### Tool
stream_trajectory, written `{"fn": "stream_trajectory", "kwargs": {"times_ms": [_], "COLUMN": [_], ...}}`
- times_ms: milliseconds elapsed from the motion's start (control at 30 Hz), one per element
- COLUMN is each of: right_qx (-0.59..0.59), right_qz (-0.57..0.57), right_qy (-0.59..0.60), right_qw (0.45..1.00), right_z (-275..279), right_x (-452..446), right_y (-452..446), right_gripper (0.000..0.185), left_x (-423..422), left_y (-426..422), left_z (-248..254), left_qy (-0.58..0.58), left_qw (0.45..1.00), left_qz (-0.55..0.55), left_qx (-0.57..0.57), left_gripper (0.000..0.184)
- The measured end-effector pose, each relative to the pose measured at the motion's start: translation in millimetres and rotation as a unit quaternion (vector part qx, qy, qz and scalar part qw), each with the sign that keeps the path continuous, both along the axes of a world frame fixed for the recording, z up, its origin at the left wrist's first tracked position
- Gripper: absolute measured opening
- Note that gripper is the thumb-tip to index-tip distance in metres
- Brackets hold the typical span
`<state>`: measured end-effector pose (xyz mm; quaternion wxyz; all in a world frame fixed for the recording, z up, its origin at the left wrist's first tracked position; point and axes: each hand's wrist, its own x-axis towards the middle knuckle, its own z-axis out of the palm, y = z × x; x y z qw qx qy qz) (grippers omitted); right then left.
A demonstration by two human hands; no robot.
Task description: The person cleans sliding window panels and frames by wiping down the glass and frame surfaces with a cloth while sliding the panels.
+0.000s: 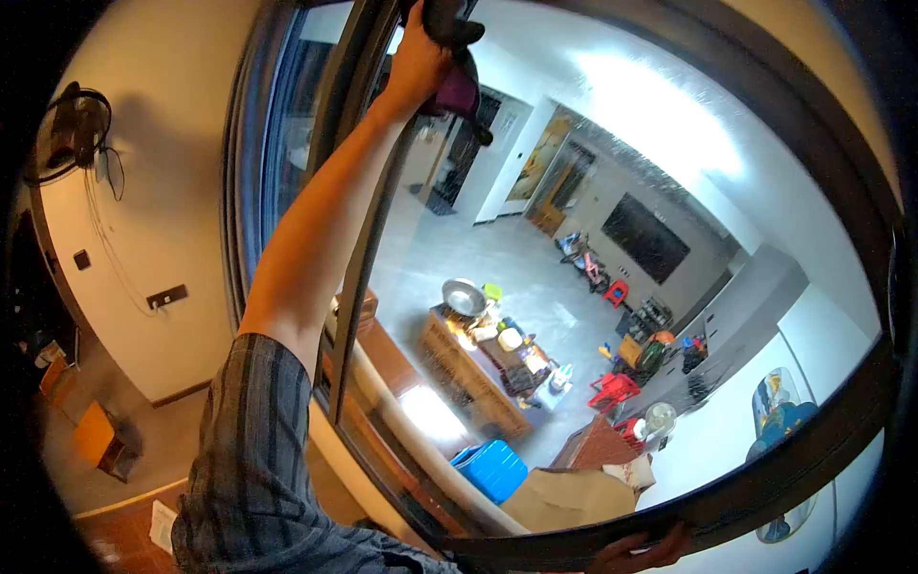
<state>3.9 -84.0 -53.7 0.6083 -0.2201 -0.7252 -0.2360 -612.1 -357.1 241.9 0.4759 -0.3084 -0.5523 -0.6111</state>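
Observation:
My left arm, in a dark striped sleeve, stretches upward along the side of a dark-framed window sash [367,277]. At the top, my left hand [419,65] is closed on a cloth [459,91], black and maroon, beside the upper part of the frame. Its fingertips are partly hidden by the cloth. Low in the view, my right hand [643,553] is in shadow, with its fingers bent around the lower rail [765,502] of the sash. Specks and smears show on the glass [535,182].
Through the glass are a table [478,378] with a metal bowl [464,297], a blue container [492,469], red stools and a wall screen [645,237]. Left of the sash stand a curtain [244,163], a wall fan [75,134] with hanging cords, and a wooden chair [100,435].

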Motion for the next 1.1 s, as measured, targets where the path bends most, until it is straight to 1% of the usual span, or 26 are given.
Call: {"fn": "stream_trajectory", "kwargs": {"times_ms": [100,133,233,267,333,433,467,567,700,733,767,833,933,1033,1067,1100], "right_qx": [0.017,0.028,-0.04,-0.017,0.031,0.061,0.064,0.072,0.073,0.073,0.072,0.068,0.082,0.108,0.099,0.089], "right_qz": [-0.012,-0.013,-0.096,-0.107,-0.128,-0.005,-0.013,-0.039,-0.109,-0.126,-0.141,-0.146,-0.118,-0.153,-0.115,-0.075], "right_qy": [0.018,0.027,-0.009,-0.009,-0.007,0.05,0.048,0.041,0.018,0.012,0.005,0.0,0.004,-0.024,-0.005,0.014], "right_qw": [1.0,0.999,0.995,0.994,0.991,0.997,0.997,0.996,0.991,0.989,0.987,0.987,0.99,0.982,0.988,0.993], "right_z": [-3.6,-4.9,-19.5,-17.5,-16.7,0.2,1.0,0.8,-6.0,-8.2,-10.4,-9.6,-2.2,5.8,9.4,14.2], "right_x": [-4.0,-4.7,11.9,12.0,9.5,-17.5,-18.0,-13.7,-6.3,-3.4,-0.6,-4.7,-15.1,-15.1,-15.9,-18.6], "right_y": [1.0,3.6,11.2,14.3,21.1,3.9,3.3,8.8,16.5,19.6,22.6,19.1,9.1,1.4,-1.8,-6.6], "right_gripper": [0.049,0.049,0.05,0.052,0.056,0.052,0.053,0.057,0.057,0.057,0.057,0.057,0.058,0.053,0.052,0.051], "left_x": [-12.6,13.9,-1.3,8.0,11.8,-6.0,-15.6,-9.5,6.7,-5.2,-12.1,2.6,18.3,36.2,47.9,49.5], "left_y": [5.9,2.6,1.4,1.8,2.6,3.2,3.9,6.1,-3.2,-7.1,-5.4,-3.5,0.4,0.1,3.6,2.6], "left_z": [-8.6,-10.9,-30.7,-33.5,-47.4,-74.4,-87.6,-132.3,-191.4,-202.5,-220.1,-247.4,-283.2,-317.5,-328.5,-341.6], "left_qy": [0.043,0.081,0.109,0.108,0.127,0.142,0.144,0.078,0.003,0.046,0.015,-0.048,-0.032,-0.126,-0.16,-0.171], "left_qw": [0.996,0.995,0.991,0.992,0.99,0.983,0.981,0.984,0.996,0.998,0.999,0.995,0.994,0.986,0.964,0.971], "left_qz": [0.036,0.001,0.052,0.002,-0.042,-0.095,-0.111,-0.129,-0.055,0.027,0.002,-0.046,-0.046,-0.055,-0.145,-0.101], "left_qx": [0.069,0.059,0.051,0.058,0.052,0.061,0.067,0.092,0.065,0.037,0.05,0.075,0.094,0.096,0.152,0.132], "left_gripper": [0.072,0.072,0.073,0.074,0.074,0.074,0.075,0.078,0.081,0.094,0.094,0.092,0.087,0.09,0.086,0.085]}}
